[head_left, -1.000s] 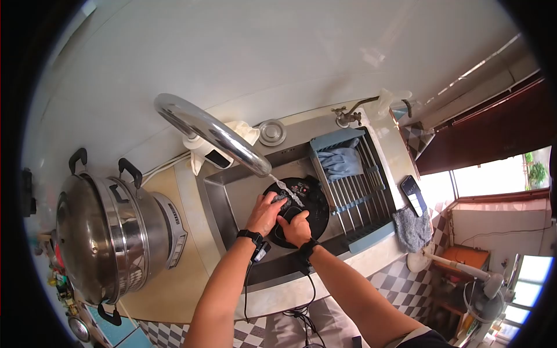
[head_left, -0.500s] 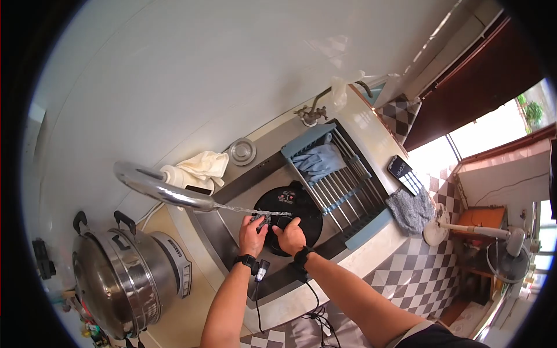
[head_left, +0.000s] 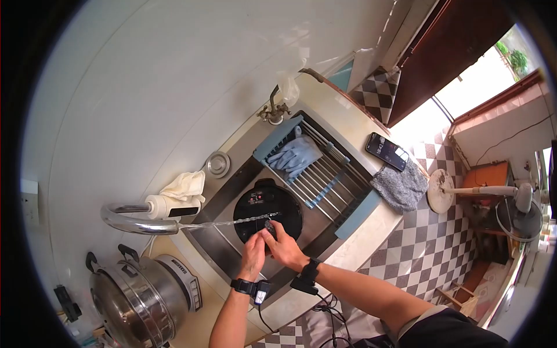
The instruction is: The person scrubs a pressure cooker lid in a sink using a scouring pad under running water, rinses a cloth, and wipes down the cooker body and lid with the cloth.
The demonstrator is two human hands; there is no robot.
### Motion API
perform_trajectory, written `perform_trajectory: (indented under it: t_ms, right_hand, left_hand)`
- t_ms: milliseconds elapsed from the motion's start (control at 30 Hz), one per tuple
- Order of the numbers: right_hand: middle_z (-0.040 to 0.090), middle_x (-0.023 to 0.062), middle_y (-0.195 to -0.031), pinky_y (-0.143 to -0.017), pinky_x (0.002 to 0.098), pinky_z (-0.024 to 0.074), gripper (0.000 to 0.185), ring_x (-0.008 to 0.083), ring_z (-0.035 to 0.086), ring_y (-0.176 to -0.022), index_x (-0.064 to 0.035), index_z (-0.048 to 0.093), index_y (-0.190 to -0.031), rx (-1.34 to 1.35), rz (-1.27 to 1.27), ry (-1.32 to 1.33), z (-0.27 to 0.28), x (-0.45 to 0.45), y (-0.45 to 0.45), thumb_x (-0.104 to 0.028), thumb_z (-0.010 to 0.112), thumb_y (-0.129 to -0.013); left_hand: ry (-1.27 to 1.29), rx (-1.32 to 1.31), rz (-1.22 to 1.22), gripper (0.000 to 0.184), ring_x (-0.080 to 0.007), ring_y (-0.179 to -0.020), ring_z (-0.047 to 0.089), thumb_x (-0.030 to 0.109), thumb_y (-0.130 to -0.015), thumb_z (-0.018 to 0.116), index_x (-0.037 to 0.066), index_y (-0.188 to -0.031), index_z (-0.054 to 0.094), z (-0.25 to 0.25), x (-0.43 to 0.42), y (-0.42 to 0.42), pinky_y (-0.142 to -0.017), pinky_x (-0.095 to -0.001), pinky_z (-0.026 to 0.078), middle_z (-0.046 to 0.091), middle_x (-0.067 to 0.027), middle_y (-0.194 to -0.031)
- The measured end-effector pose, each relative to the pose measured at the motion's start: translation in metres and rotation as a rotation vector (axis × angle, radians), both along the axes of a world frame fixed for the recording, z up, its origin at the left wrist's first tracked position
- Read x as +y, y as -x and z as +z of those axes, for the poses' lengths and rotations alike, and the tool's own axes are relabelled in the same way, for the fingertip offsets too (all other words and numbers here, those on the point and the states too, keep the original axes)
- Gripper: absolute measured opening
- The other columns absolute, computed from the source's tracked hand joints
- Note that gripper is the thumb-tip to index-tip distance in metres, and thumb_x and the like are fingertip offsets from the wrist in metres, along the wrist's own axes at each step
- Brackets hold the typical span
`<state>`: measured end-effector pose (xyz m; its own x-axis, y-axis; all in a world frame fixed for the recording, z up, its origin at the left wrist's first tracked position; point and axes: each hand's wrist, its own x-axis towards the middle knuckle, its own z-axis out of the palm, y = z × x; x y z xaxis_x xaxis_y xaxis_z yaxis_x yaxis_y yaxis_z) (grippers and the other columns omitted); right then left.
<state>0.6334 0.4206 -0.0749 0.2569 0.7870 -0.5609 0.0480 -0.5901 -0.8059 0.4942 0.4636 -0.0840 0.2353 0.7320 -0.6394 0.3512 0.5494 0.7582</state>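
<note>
A round black appliance part (head_left: 252, 204) with small printed marks lies in the steel sink (head_left: 212, 239). Water runs from the curved chrome faucet (head_left: 136, 225) onto it. My left hand (head_left: 253, 253) is at the lower edge of the black part, fingers bent and close to my right hand. My right hand (head_left: 284, 245) is closed on a small dark, glistening item (head_left: 270, 227), possibly a scrubber; its outline is partly hidden by the fingers. Whether my left fingers also grip something cannot be made out. Both wrists wear black bands with cables.
A blue-ended drying rack (head_left: 355, 216) with blue gloves (head_left: 296, 155) spans the sink's right side. A phone (head_left: 387, 151) and grey cloth (head_left: 400, 185) lie on the right counter. A steel steamer pot (head_left: 130, 298) stands at left, a white bottle (head_left: 164, 207) and cloth (head_left: 184, 185) behind.
The view has turned and shifted, so the sink and rack appear farther left. Both hands have come together at the lower edge of the black part, and the right hand now holds the small dark item.
</note>
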Motion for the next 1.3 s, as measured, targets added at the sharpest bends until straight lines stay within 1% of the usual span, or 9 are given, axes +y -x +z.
perform_trajectory:
  t_ms: [67, 167, 300, 333, 400, 633, 800, 967, 1300]
  right_hand:
    - [0.070, 0.0127, -0.099, -0.064, 0.0357, 0.0623, 0.053, 0.0180, 0.072, -0.079, -0.0025, 0.048, -0.146, 0.274, -0.197, 0.023, -0.031, -0.005, -0.005, -0.033, 0.064, -0.106]
    - [0.071, 0.0225, -0.105, -0.073, 0.0429, 0.0630, 0.046, 0.0332, 0.075, -0.091, -0.0004, 0.056, -0.139, -0.074, -0.090, 0.063, -0.049, -0.005, -0.040, -0.024, 0.067, -0.101]
    - [0.066, 0.0349, -0.121, -0.096, 0.0537, 0.0545, 0.050, 0.0541, 0.065, -0.108, -0.0054, 0.058, -0.141, -0.353, -0.045, 0.037, -0.048, 0.008, -0.051, -0.023, 0.066, -0.096]
    - [0.065, 0.0351, -0.123, -0.096, 0.0552, 0.0541, 0.049, 0.0538, 0.065, -0.109, -0.0059, 0.059, -0.141, -0.410, -0.022, -0.067, -0.049, 0.015, -0.047, -0.021, 0.066, -0.094]
    - [0.060, 0.0328, -0.126, -0.095, 0.0556, 0.0555, 0.044, 0.0508, 0.062, -0.115, -0.0072, 0.061, -0.135, -0.609, 0.162, -0.184, -0.045, 0.025, -0.044, -0.016, 0.066, -0.092]
    - [0.058, 0.0275, -0.123, -0.089, 0.0486, 0.0609, 0.034, 0.0463, 0.062, -0.116, -0.0069, 0.061, -0.125, -0.625, 0.706, -0.063, -0.031, 0.013, -0.049, -0.014, 0.067, -0.093]
    - [0.058, 0.0337, -0.122, -0.083, 0.0542, 0.0596, 0.029, 0.0497, 0.069, -0.099, -0.0007, 0.054, -0.116, -0.650, 0.303, -0.033, -0.052, 0.044, -0.038, -0.007, 0.065, -0.090]
    - [0.065, 0.0227, -0.117, -0.084, 0.0500, 0.0607, 0.022, 0.0434, 0.071, -0.102, -0.0073, 0.062, -0.117, -0.654, 0.864, 0.080, -0.025, 0.000, -0.055, -0.014, 0.060, -0.096]
    - [0.060, 0.0112, -0.095, -0.069, 0.0394, 0.0589, 0.033, 0.0282, 0.066, -0.086, 0.0004, 0.064, -0.114, -0.900, 0.726, -0.539, 0.006, -0.052, -0.111, -0.016, 0.070, -0.086]
  left_hand:
    - [-0.175, 0.096, -0.199, 0.037, -0.0312, -0.105, 0.070, 0.027, -0.109, 0.053, 0.001, -0.128, 0.071, 0.000, 0.006, -0.013, -0.094, -0.0381, 0.054, 0.073, -0.0182, -0.115]
    - [-0.741, 0.217, -0.430, 0.030, -0.0339, -0.099, 0.069, 0.018, -0.104, 0.057, 0.002, -0.125, 0.073, -0.004, 0.027, -0.034, -0.090, -0.0402, 0.054, 0.072, -0.0203, -0.111]
    - [-0.556, 0.207, -0.323, 0.029, -0.0353, -0.102, 0.065, 0.019, -0.100, 0.064, 0.004, -0.124, 0.071, -0.015, 0.053, -0.062, -0.090, -0.0432, 0.053, 0.066, -0.0168, -0.117]
    - [-0.553, 0.207, -0.319, 0.029, -0.0353, -0.102, 0.065, 0.019, -0.100, 0.064, 0.004, -0.124, 0.071, -0.019, 0.048, -0.062, -0.090, -0.0432, 0.053, 0.066, -0.0168, -0.117]
    - [-0.784, 0.879, -0.644, 0.039, -0.0422, -0.111, 0.061, 0.022, -0.097, 0.068, 0.008, -0.134, 0.065, -0.010, 0.031, -0.064, -0.094, -0.0476, 0.052, 0.058, -0.0205, -0.131]
    - [-0.413, 0.675, -0.614, 0.058, -0.0558, -0.106, 0.062, 0.025, -0.097, 0.069, 0.013, -0.146, 0.041, -0.031, 0.009, -0.024, -0.093, -0.0578, 0.053, 0.050, -0.0350, -0.125]
    - [-0.454, 0.655, -0.601, 0.055, -0.0559, -0.099, 0.064, 0.025, -0.100, 0.065, 0.004, -0.144, 0.039, -0.041, -0.002, -0.019, -0.088, -0.0565, 0.055, 0.051, -0.0372, -0.120]
    - [-0.377, 0.598, -0.579, 0.054, -0.0564, -0.098, 0.065, 0.024, -0.098, 0.067, 0.007, -0.141, 0.038, -0.037, 0.006, -0.015, -0.088, -0.0571, 0.056, 0.051, -0.0364, -0.120]
    - [-0.380, 0.585, -0.446, 0.055, -0.0558, -0.103, 0.063, 0.025, -0.091, 0.071, 0.008, -0.137, 0.045, -0.026, 0.013, -0.028, -0.093, -0.0556, 0.055, 0.052, -0.0345, -0.121]
